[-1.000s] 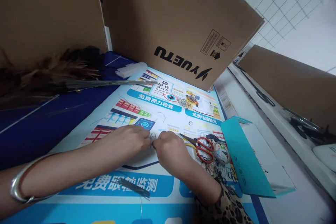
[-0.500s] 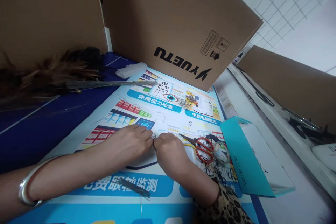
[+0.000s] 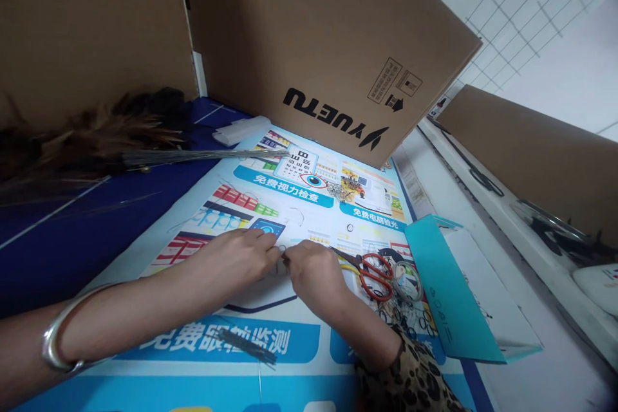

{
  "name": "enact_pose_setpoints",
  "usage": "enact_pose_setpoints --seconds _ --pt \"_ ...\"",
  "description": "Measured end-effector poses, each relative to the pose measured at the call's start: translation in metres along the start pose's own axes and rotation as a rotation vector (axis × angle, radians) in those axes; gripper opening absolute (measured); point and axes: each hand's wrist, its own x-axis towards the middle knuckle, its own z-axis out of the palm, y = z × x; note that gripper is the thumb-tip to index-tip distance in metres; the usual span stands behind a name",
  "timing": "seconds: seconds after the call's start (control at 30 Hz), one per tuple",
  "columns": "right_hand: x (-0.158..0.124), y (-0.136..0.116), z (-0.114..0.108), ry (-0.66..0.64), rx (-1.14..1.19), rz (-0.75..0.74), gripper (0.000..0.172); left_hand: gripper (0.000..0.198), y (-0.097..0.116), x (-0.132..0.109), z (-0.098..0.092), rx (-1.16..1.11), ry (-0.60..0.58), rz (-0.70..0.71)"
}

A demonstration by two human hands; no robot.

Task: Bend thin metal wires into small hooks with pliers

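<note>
Over the printed poster, my left hand (image 3: 253,256) and my right hand (image 3: 316,270) meet fingertip to fingertip. Both are closed in a pinch around a small dark ring or loop of wire (image 3: 283,250), mostly hidden by the fingers. Just right of my right hand lie scissors with red-orange handles (image 3: 376,277), beside a coil of clear wire (image 3: 407,281). Several small black rings (image 3: 420,318) are scattered below the scissors. A bundle of short dark wires (image 3: 248,346) rests on the poster nearer to me.
A teal open box (image 3: 456,296) stands at the right. Brown feathers (image 3: 87,132) and long thin wires (image 3: 207,154) lie at the left on blue cloth (image 3: 159,203). A large cardboard box (image 3: 313,32) walls off the back. A small wire pile (image 3: 340,191) sits farther back.
Both hands have shifted very slightly, with the fingertips a little farther apart and the small dark loop a bit more visible. The things on the table have stayed in place.
</note>
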Motion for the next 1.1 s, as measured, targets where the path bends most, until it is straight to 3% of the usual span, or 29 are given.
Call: enact_pose_setpoints --seconds 0.1,0.23,0.33,0.47,0.6,0.87,1.1 --pt "0.001 0.003 -0.001 0.042 0.108 0.027 0.022 0.028 -0.004 0.002 0.0 -0.036 -0.029 -0.063" --pt "0.003 0.01 0.004 0.137 0.419 0.087 0.019 0.027 -0.014 0.004 0.006 -0.118 -0.03 -0.126" --pt "0.006 0.015 0.013 0.207 0.706 0.177 0.016 0.03 -0.021 0.007 0.008 -0.307 0.032 -0.18" --pt "0.01 0.016 0.024 0.195 1.118 0.323 0.006 0.027 -0.024 0.011 0.006 -0.574 0.083 -0.302" --pt "0.012 0.014 0.028 0.193 1.414 0.388 0.015 0.024 -0.023 0.013 0.011 -0.811 0.08 -0.442" --pt "0.012 0.008 0.028 0.209 1.59 0.461 0.027 0.024 -0.015 0.014 0.029 -1.179 0.109 -0.554" --pt "0.012 0.005 0.03 0.239 1.648 0.472 0.029 0.025 -0.006 0.015 0.032 -1.256 0.15 -0.6"
